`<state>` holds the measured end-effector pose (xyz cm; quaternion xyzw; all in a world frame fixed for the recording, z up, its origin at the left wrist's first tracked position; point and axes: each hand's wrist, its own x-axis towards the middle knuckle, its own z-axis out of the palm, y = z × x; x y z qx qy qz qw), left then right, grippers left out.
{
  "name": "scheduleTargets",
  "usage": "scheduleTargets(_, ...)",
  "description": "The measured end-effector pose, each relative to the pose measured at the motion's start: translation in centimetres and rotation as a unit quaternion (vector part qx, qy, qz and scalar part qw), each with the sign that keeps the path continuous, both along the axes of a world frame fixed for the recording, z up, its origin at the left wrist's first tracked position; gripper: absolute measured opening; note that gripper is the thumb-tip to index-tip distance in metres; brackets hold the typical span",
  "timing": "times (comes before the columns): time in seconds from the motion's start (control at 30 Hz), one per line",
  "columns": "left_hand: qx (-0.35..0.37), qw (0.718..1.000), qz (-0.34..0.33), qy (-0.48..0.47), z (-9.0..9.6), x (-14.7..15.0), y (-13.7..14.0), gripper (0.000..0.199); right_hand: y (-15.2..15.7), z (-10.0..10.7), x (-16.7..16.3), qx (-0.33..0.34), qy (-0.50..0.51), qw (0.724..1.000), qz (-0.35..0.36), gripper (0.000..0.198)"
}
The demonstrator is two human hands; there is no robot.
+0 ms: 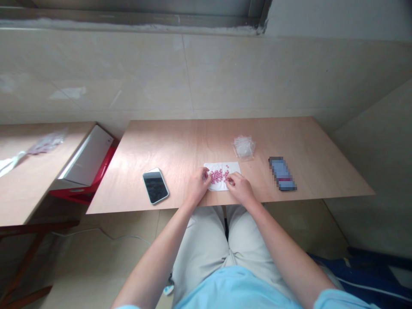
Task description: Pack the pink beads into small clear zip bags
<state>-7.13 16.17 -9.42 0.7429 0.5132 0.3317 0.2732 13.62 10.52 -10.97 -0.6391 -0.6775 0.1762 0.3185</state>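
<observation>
Small pink beads (217,175) lie in a loose cluster on a white sheet (210,165) that looks like tissue or cloth. At the sheet's left edge is my left hand (197,185), its fingers curled beside the beads; what they hold, if anything, is too small to make out. My right hand (240,187) rests over the sheet's right side with thumb and fingertips pinched together next to the cluster. Whether a bead is between those fingertips cannot be seen. A few beads sit apart from the rest, towards the sheet's upper right.
Clear plastic bags (244,148) are piled behind the sheet on the wooden table (180,141). One phone (156,186) lies to the left, and a blurred-out phone-like device (283,174) to the right. A tiled wall (161,77) stands behind; another table (19,189) is at far left.
</observation>
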Motion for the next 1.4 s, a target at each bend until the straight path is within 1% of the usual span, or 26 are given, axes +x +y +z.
scheduleTargets(0.07, -0.002, 1.0, -0.001, -0.006, 0.0, 0.0, 0.0, 0.016, 0.0, 0.0, 0.0, 0.004, -0.002, 1.0, -0.005, 0.011)
scheduleTargets(0.4, 0.001, 1.0, 0.005, -0.021, 0.0, 0.0, -0.3, 0.016, 0.0, -0.2, 0.2, -0.001, 0.002, 1.0, 0.003, 0.013)
scheduleTargets(0.57, -0.001, 1.0, -0.003, -0.02, 0.1, -0.1, -0.5, 0.017, 0.0, 0.2, 0.3, 0.001, 0.029, 1.0, 0.003, 0.011)
scheduleTargets(0.63, 0.0, 1.0, -0.003, -0.019, 0.1, -0.1, -0.5, 0.017, 0.2, 0.7, 0.1, 0.01, 0.07, 0.997, -0.006, 0.01)
scheduleTargets(0.7, 0.0, 1.0, -0.004, -0.015, 0.0, 0.0, -0.4, 0.017, 0.6, 1.3, -0.5, 0.017, 0.131, 0.991, -0.02, 0.011)
scheduleTargets(0.8, -0.001, 1.0, -0.006, -0.011, 0.0, 0.0, -0.4, 0.017, 1.6, 2.6, -2.3, 0.012, 0.206, 0.978, -0.024, 0.016)
scheduleTargets(0.93, 0.004, 1.0, -0.011, -0.014, 0.1, 0.0, -0.6, 0.016, 3.3, 4.3, -4.7, -0.015, 0.198, 0.978, 0.065, 0.014)
scheduleTargets(1.0, 0.005, 1.0, -0.01, -0.015, 0.1, 0.0, -0.6, 0.016, 3.7, 4.6, -4.9, -0.016, 0.189, 0.98, 0.066, 0.016)
scheduleTargets(1.07, 0.003, 1.0, -0.005, -0.014, 0.1, -0.1, -0.7, 0.016, 3.5, 4.4, -4.2, -0.012, 0.184, 0.982, 0.037, 0.017)
scheduleTargets(1.17, 0.004, 1.0, -0.001, -0.013, 0.2, -0.1, -0.7, 0.017, 2.4, 3.2, -2.0, -0.015, 0.154, 0.988, 0.001, 0.018)
scheduleTargets(1.3, 0.006, 1.0, -0.007, -0.009, 0.2, -0.1, -0.7, 0.015, 0.8, 1.3, 0.3, -0.029, 0.099, 0.995, -0.005, 0.017)
scheduleTargets(1.4, 0.008, 1.0, -0.009, -0.011, 0.3, -0.1, -0.7, 0.015, 0.3, 0.6, 0.3, -0.02, 0.052, 0.998, -0.007, 0.015)
